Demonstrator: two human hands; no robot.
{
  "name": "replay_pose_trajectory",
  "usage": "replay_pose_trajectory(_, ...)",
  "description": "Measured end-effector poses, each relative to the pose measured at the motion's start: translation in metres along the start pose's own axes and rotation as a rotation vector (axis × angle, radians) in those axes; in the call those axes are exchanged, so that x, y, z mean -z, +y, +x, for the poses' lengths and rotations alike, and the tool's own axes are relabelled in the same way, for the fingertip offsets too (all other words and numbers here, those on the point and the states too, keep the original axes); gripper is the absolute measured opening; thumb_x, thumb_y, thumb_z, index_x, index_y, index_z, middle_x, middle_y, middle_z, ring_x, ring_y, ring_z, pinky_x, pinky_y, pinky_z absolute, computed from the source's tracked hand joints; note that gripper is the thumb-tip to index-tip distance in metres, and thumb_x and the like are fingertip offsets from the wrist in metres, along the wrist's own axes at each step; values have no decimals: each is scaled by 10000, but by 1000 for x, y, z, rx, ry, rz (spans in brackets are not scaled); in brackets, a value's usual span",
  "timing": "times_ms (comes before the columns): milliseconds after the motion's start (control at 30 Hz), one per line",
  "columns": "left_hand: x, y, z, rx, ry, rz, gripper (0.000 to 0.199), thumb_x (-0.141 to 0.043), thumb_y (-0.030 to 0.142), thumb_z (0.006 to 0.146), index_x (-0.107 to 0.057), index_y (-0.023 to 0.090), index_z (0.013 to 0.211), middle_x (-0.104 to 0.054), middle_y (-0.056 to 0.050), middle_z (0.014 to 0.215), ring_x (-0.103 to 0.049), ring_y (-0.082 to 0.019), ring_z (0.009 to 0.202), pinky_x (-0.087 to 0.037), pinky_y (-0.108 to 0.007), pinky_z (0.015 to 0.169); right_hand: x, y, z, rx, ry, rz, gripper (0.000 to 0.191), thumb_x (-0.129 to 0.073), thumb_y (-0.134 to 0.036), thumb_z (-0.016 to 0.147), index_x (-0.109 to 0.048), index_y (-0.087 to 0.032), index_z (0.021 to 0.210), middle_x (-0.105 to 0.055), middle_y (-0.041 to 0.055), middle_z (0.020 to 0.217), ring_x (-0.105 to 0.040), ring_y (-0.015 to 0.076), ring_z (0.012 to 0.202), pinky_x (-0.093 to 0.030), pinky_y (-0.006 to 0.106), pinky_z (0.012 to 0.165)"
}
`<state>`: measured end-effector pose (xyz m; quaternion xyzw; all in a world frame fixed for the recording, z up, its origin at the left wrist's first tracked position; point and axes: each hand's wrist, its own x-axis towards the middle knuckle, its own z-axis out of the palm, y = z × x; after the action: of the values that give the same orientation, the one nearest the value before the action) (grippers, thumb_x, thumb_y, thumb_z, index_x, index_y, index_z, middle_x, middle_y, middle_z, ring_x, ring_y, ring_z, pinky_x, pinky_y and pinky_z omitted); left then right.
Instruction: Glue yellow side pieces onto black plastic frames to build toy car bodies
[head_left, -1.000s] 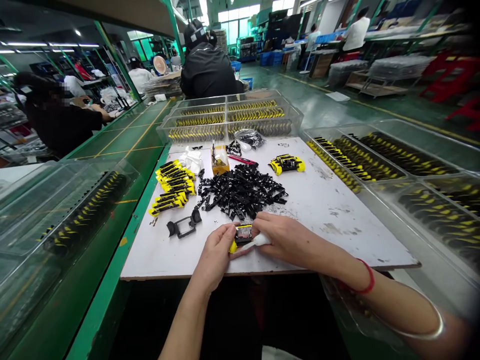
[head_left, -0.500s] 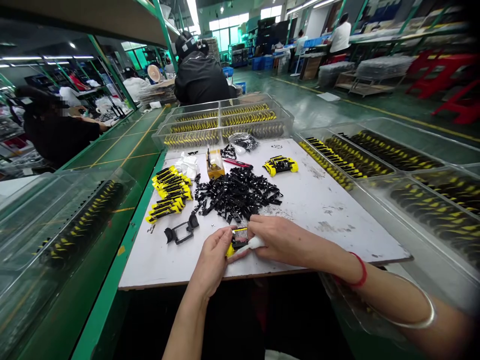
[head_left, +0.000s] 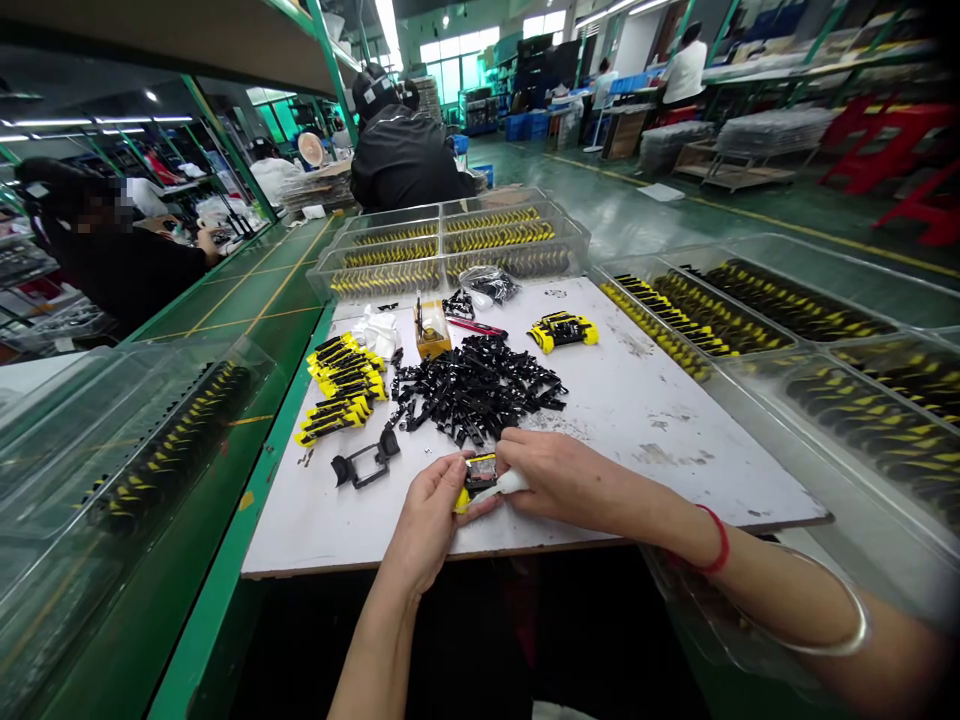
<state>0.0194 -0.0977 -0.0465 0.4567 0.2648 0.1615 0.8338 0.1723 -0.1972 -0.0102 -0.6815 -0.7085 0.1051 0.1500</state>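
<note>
Near the board's front edge, my left hand [head_left: 422,520] is closed on the left end of a small yellow-and-black plastic part [head_left: 480,470]. My right hand [head_left: 566,480] bends over the right end of the same part, its fingers pressed together on it. Something white covers a fingertip of that hand. The right hand hides part of the piece. Just beyond lies a heap of small black plastic pieces [head_left: 480,385]. A black plastic frame [head_left: 367,465] rests left of my left hand, below a row of yellow-and-black parts [head_left: 345,380].
A white board [head_left: 315,535] carries the work. Clear divided trays stand at the back [head_left: 442,240], right [head_left: 720,380] and left [head_left: 255,385]. An amber box [head_left: 431,345], a red pen-like tool [head_left: 476,327] and a yellow-and-black assembly [head_left: 562,332] lie beyond the heap. Co-workers sit ahead and left.
Both hands keep their hold on the part with barely any movement. The whole view has shifted slightly. At the left, a co-worker's head and arm have moved.
</note>
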Motion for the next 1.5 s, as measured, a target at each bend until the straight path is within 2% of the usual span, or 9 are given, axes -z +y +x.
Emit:
replay_pose_trajectory(500,1,1,0,8,-2,-20,273,-554,323,895,-610,123,1071,-631,-89,996,-570,-199,1015,-539,-387,883,1,4,2,43,-30,-13,90,-588,-154,765,-555,-162,848,-550,22,826,-532,148,713,-352,247,613)
replay_pose_trajectory(667,2,-2,2,28,-10,12,353,-668,227,822,-571,123,1145,-650,-112,1097,-608,-202,1032,-523,-331,915,1,5,2,23,-27,4,77,-587,-148,764,-553,-160,833,-544,27,822,-525,154,720,-352,254,619)
replay_pose_trajectory(767,2,-3,3,11,-34,7,393,-678,221,816,-551,122,1174,-648,-122,1134,-615,-219,1049,-513,-343,937,-1,8,1,12,9,110,64,-579,-156,784,-549,-164,839,-550,27,841,-526,151,752,-365,252,652)
replay_pose_trajectory(933,4,-3,1,-8,-62,-13,413,-659,234,834,-517,111,1202,-636,-138,1168,-627,-234,1043,-508,-362,949,-3,19,-7,-231,124,409,120,-543,-295,852,-552,-197,921,-585,10,887,-538,160,830,-392,276,747)
replay_pose_trajectory(1067,5,-5,-1,-8,-38,-12,442,-673,228,823,-502,113,1213,-642,-136,1158,-628,-231,1042,-523,-346,928,-5,27,-14,-358,69,562,243,-557,-386,835,-522,-212,1000,-582,2,902,-541,177,856,-406,303,777)
replay_pose_trajectory(1167,6,-6,-2,-18,-39,-14,449,-672,225,824,-495,114,1221,-644,-133,1153,-622,-227,1051,-527,-340,922,-8,26,-14,-428,39,623,298,-586,-408,806,-515,-211,1017,-586,-1,877,-533,158,764,-418,284,691)
replay_pose_trajectory(1300,7,-6,-2,-33,-54,-12,456,-659,235,835,-483,113,1237,-639,-133,1159,-613,-227,1062,-518,-353,940,-11,17,-9,-543,-92,806,318,-571,-430,806,-495,-202,1014,-509,-56,599,-426,102,486,-337,234,467)
replay_pose_trajectory(1400,7,-5,-2,-37,-59,-13,456,-653,241,840,-481,113,1243,-637,-130,1160,-609,-226,1064,-511,-360,950,-12,12,-4,-589,-115,946,322,-561,-436,806,-477,-189,994,-460,-75,529,-380,85,413,-303,221,413)
replay_pose_trajectory(1500,8,-5,-1,-35,-65,-16,464,-647,242,844,-474,112,1255,-632,-133,1163,-608,-228,1063,-502,-375,961,-12,9,-3,-600,-91,965,313,-573,-424,795,-470,-187,972,-476,-70,547,-383,75,401,-294,211,396)
